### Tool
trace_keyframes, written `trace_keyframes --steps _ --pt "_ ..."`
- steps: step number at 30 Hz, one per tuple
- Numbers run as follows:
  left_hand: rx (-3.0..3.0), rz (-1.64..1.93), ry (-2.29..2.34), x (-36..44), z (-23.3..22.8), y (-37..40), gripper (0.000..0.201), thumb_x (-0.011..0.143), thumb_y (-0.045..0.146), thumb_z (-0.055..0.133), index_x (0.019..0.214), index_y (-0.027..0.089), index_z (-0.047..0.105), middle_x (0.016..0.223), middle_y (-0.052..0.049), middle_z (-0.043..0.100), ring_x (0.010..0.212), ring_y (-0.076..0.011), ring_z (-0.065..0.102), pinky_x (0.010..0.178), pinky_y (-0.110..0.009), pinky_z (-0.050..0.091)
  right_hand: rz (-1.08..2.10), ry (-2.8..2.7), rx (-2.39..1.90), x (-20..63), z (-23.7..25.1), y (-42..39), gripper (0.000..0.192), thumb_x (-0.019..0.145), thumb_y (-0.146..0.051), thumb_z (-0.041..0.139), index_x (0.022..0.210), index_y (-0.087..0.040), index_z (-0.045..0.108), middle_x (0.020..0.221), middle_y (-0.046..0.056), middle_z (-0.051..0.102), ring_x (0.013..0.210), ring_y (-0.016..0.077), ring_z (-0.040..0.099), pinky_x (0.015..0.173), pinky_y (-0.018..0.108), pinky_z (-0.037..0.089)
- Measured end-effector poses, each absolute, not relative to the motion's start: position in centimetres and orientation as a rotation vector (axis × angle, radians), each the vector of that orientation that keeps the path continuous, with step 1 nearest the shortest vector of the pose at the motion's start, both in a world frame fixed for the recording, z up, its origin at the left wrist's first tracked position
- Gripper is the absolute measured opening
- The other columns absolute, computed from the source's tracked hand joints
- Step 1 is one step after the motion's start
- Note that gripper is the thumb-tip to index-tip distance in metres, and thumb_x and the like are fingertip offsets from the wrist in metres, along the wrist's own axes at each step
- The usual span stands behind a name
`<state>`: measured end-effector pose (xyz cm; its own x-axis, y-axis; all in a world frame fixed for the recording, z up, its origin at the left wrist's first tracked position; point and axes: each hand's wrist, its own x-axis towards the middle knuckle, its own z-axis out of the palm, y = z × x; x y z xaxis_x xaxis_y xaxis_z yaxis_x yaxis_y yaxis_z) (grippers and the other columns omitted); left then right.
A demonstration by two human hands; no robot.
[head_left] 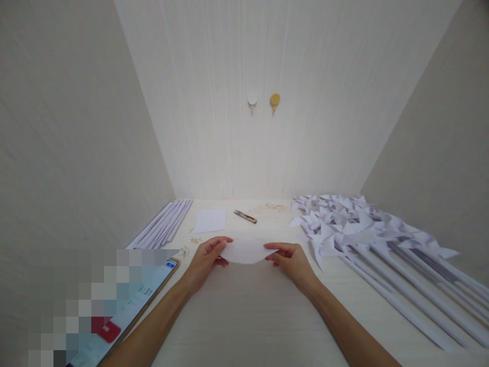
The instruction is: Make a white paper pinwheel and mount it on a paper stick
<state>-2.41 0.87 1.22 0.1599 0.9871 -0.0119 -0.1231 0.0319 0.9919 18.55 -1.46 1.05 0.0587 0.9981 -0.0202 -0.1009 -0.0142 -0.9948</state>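
Observation:
A sheet of white paper (pixel 249 251) is held up above the table between my two hands. My left hand (pixel 210 253) pinches its left corner between thumb and fingers. The opposite corner is gripped by my right hand (pixel 289 258), with the fingertips on the paper's edge. Beyond the sheet lies a pair of thread snips (pixel 245 216), blades pointing left. A stack of square white paper (pixel 210 220) sits flat to the left of the snips.
Rolled paper sticks (pixel 162 224) lie at the back left. In front of them is a lit phone (pixel 143 300), partly pixelated. Many paper pinwheels (pixel 336 219) on sticks (pixel 412 295) are piled at right. Small pale pieces (pixel 184 250) lie near my left hand. Two hooks (pixel 274 100) hang on the wall.

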Motion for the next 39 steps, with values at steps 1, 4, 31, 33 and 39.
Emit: trace_keyframes --steps 1,4,31,33,39 --pt "1.166 1.132 0.982 -2.5 1.1 1.0 0.040 0.059 0.046 0.065 0.080 0.012 0.063 0.068 -0.003 0.062 0.052 -0.0085 0.052 0.048 -0.020 0.043 1.220 -1.083 -1.171 18.6 1.0 -1.4 0.018 0.051 -0.020 0.068 0.069 -0.017 0.071 0.056 0.002 0.067 0.048 0.0093 0.055 0.047 0.020 0.041" --pt "1.165 1.093 0.918 -2.6 0.8 1.2 0.043 0.050 0.044 0.071 0.079 0.013 0.064 0.072 -0.007 0.065 0.056 -0.0110 0.056 0.053 -0.022 0.045 1.214 -1.081 -1.150 18.7 0.9 -1.4 0.022 0.058 -0.036 0.066 0.064 -0.015 0.071 0.067 0.008 0.070 0.054 0.0102 0.058 0.047 0.020 0.041" --pt "0.955 1.284 1.090 -1.3 1.1 0.8 0.024 0.048 0.033 0.073 0.056 0.011 0.065 0.063 -0.005 0.065 0.062 -0.0125 0.059 0.062 -0.024 0.048 1.224 -0.835 -1.113 18.0 0.3 -1.3 0.020 0.047 -0.031 0.076 0.052 -0.014 0.068 0.054 0.005 0.066 0.051 0.0113 0.060 0.054 0.021 0.046" --pt "0.943 1.306 1.077 -1.1 1.1 0.7 0.023 0.048 0.032 0.073 0.056 0.011 0.065 0.062 -0.004 0.065 0.061 -0.0110 0.057 0.063 -0.023 0.048 1.208 -0.829 -1.110 18.0 0.3 -1.3 0.018 0.046 -0.029 0.076 0.052 -0.014 0.068 0.053 0.005 0.066 0.050 0.0112 0.059 0.054 0.022 0.046" --pt "0.918 1.346 1.069 -1.0 1.0 0.5 0.022 0.050 0.030 0.073 0.055 0.011 0.063 0.059 -0.002 0.063 0.059 -0.0104 0.056 0.061 -0.022 0.048 1.157 -0.839 -1.119 17.8 0.2 -1.3 0.017 0.048 -0.029 0.075 0.051 -0.014 0.068 0.053 0.006 0.066 0.051 0.0134 0.059 0.054 0.025 0.047"
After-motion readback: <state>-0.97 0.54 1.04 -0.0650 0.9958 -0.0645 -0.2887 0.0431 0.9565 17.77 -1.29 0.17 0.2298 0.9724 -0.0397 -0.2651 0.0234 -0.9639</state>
